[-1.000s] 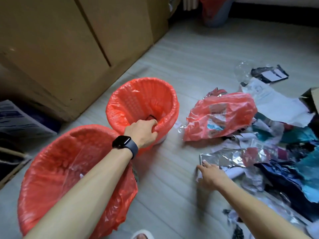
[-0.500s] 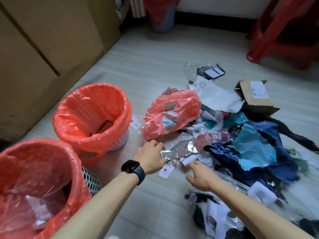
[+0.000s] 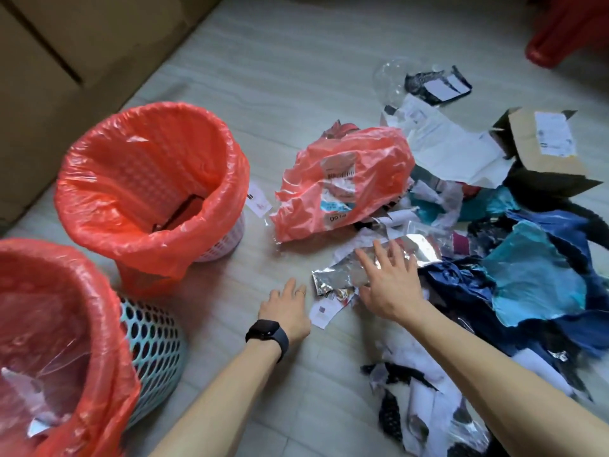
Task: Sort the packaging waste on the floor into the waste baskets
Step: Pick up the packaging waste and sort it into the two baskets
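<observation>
Right grip [image 3: 392,285] spread open over foil wrapper [image 3: 333,278]; left grip [image 3: 285,311] flat, holding nothing; red bag [image 3: 375,150] label print blurred

To my left stand two upright waste baskets, each lined with a red bag. The nearer teal basket [image 3: 151,351] holds scraps of clear film, and the farther white basket [image 3: 227,240] holds a dark flat piece. On the floor to their right the packaging waste lies heaped: a crumpled red plastic bag [image 3: 342,183] bearing labels, a creased silver foil pouch [image 3: 333,278], a white paper mailer [image 3: 451,146], an open cardboard box [image 3: 543,143], and blue and teal wrappers [image 3: 534,285].
</observation>
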Demonstrator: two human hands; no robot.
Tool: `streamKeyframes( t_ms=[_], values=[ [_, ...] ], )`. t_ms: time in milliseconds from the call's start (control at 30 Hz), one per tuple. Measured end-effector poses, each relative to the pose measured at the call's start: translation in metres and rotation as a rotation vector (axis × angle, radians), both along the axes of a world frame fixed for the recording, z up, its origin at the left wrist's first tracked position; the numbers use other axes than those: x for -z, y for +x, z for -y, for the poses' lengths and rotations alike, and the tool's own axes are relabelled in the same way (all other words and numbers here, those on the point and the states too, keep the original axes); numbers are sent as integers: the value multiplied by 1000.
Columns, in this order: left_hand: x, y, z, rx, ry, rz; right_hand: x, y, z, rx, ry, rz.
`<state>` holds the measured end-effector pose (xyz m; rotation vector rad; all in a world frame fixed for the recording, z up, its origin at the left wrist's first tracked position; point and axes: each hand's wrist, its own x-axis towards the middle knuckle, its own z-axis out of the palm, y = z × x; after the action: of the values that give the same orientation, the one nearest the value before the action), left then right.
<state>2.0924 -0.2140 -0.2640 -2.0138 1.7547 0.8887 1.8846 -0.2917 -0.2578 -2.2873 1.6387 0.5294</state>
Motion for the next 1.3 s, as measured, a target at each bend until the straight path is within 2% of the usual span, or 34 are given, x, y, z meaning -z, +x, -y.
streamKeyframes(
  t_ms=[100, 233, 367, 433, 500, 600, 700, 800, 867, 933, 1000, 1133, 1233, 1300],
  values=[
    [2, 14, 0, 32, 0, -30, 10, 6, 1, 2, 34, -60],
    [2, 29, 0, 13, 29, -80, 4, 2, -11, -97, 43, -151],
    [1, 28, -3, -54, 75, -152, -12, -20, -18, -61, 35, -98],
    [-6, 23, -2, -110, 97, -203, -22, -27, -16, 66, 26, 108],
    [-23, 17, 2, -213, 103, -297, -42, -26, -11, 291, 53, 427],
    [-65, 11, 14, -409, 63, -550, -81, -13, -5, 537, 178, 744],
    [-117, 6, 29, -599, 103, -811, -115, 6, -8, 509, 298, 847],
    [-155, 13, 36, -707, 257, -1026, -146, 33, -10, 404, 352, 965],
    [-172, 18, 35, -759, 285, -1139, -164, 50, -11, 329, 455, 1067],
    [-184, 26, 36, -831, 133, -1150, -176, 65, -10, 358, 581, 1204],
    [-189, 33, 36, -867, -98, -1053, -180, 75, -6, 452, 660, 1335],
    [-211, 68, 43, -833, -399, -916, -189, 102, 7, 510, 619, 1508],
    [-240, 102, 54, -783, -744, -745, -186, 120, 15, 554, 509, 1476],
    [-252, 128, 62, -742, -943, -553, -173, 128, 16, 524, 379, 1359]
  ],
)
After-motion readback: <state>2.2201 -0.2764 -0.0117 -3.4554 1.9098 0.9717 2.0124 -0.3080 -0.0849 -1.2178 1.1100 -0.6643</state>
